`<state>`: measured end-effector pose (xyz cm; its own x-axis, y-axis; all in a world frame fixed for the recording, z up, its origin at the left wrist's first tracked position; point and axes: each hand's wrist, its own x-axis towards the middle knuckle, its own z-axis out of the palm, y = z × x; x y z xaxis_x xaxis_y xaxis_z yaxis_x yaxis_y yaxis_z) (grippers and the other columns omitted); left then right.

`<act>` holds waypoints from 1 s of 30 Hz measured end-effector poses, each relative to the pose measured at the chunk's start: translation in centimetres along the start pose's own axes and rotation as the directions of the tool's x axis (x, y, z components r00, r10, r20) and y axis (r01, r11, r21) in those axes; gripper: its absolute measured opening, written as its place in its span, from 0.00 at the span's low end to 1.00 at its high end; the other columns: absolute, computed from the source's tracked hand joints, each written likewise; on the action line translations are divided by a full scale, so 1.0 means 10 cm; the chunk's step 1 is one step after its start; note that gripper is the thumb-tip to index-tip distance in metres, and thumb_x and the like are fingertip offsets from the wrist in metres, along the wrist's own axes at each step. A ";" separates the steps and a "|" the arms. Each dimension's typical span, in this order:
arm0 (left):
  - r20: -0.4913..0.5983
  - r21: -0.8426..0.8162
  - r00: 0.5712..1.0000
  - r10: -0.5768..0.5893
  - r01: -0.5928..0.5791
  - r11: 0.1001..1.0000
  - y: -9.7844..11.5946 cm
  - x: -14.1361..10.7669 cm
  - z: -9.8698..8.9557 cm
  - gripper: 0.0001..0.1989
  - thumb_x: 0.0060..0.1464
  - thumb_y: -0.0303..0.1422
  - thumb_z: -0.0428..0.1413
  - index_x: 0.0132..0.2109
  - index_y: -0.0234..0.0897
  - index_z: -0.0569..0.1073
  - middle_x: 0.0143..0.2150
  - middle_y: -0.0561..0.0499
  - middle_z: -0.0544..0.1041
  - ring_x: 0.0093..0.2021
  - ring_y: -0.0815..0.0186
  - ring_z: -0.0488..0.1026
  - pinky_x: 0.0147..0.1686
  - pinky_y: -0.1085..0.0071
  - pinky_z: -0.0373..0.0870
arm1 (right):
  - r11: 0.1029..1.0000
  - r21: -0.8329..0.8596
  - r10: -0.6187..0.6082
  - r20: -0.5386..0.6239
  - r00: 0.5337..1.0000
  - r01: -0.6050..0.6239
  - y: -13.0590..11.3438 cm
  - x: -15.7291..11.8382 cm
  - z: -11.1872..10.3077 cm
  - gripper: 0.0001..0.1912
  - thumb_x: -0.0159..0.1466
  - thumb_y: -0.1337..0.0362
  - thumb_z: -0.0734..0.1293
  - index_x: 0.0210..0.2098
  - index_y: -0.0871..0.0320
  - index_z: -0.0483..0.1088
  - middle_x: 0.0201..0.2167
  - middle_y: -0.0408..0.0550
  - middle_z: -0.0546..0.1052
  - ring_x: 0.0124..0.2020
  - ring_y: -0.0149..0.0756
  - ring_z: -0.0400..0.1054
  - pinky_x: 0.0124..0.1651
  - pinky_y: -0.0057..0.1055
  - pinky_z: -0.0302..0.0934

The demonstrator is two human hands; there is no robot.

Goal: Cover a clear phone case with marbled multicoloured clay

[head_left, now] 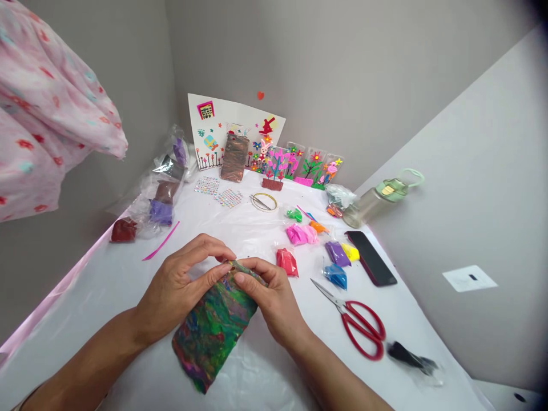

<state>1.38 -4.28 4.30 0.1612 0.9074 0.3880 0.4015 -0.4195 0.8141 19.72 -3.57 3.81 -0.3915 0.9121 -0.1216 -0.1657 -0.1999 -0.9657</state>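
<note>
A phone case (pixel 216 328) covered in marbled green, blue, red and purple clay slants up from the white table cover. At its upper end, my left hand (pixel 180 279) pinches the edge with thumb and fingers. My right hand (pixel 274 297) grips the same end from the other side, its thumb lying on the clay surface. The two thumbs are close together. Beyond my right hand is a red clay packet (pixel 286 262), and a pink strip (pixel 160 241) lies past my left hand. The underside of the case is hidden.
Red-handled scissors (pixel 363 330), a black phone (pixel 371 258) and a bottle (pixel 377 200) stand or lie to the right, near several clay packets (pixel 303 234). Bagged clay (pixel 162 208) is at left. A brown case (pixel 235 157) and decorated cases stand behind. Pink fabric (pixel 51 114) hangs upper left.
</note>
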 end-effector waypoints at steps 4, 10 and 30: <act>-0.026 -0.027 0.999 -0.047 0.047 0.999 -0.03 -0.01 -0.01 0.03 0.62 0.32 0.57 0.41 0.45 0.76 0.41 0.56 0.76 0.44 0.69 0.73 0.46 0.76 0.67 | 1.000 0.005 0.009 -0.002 1.000 -0.009 0.00 0.01 0.00 0.10 0.60 0.58 0.74 0.38 0.56 0.80 0.34 0.44 0.79 0.35 0.32 0.70 0.39 0.26 0.62; 0.015 -0.153 0.988 -0.151 0.152 0.977 -0.02 0.00 -0.01 0.06 0.64 0.35 0.56 0.42 0.48 0.78 0.42 0.57 0.77 0.45 0.68 0.73 0.46 0.75 0.66 | 1.000 0.003 0.016 -0.016 1.000 -0.016 0.01 0.01 -0.01 0.11 0.59 0.57 0.74 0.38 0.57 0.79 0.34 0.45 0.79 0.34 0.32 0.69 0.38 0.26 0.61; 0.116 -0.245 0.980 -0.164 0.189 0.951 -0.01 0.00 0.00 0.06 0.63 0.34 0.56 0.45 0.50 0.77 0.43 0.57 0.74 0.46 0.69 0.72 0.46 0.77 0.68 | 1.000 0.003 0.007 0.020 1.000 -0.007 0.00 0.01 -0.01 0.12 0.63 0.54 0.71 0.38 0.57 0.78 0.30 0.43 0.76 0.31 0.30 0.66 0.35 0.26 0.57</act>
<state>1.34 -4.19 4.21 0.1968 0.9606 0.1961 0.1913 -0.2338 0.9533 19.80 -3.43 3.75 -0.4103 0.9035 -0.1239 -0.1656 -0.2075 -0.9641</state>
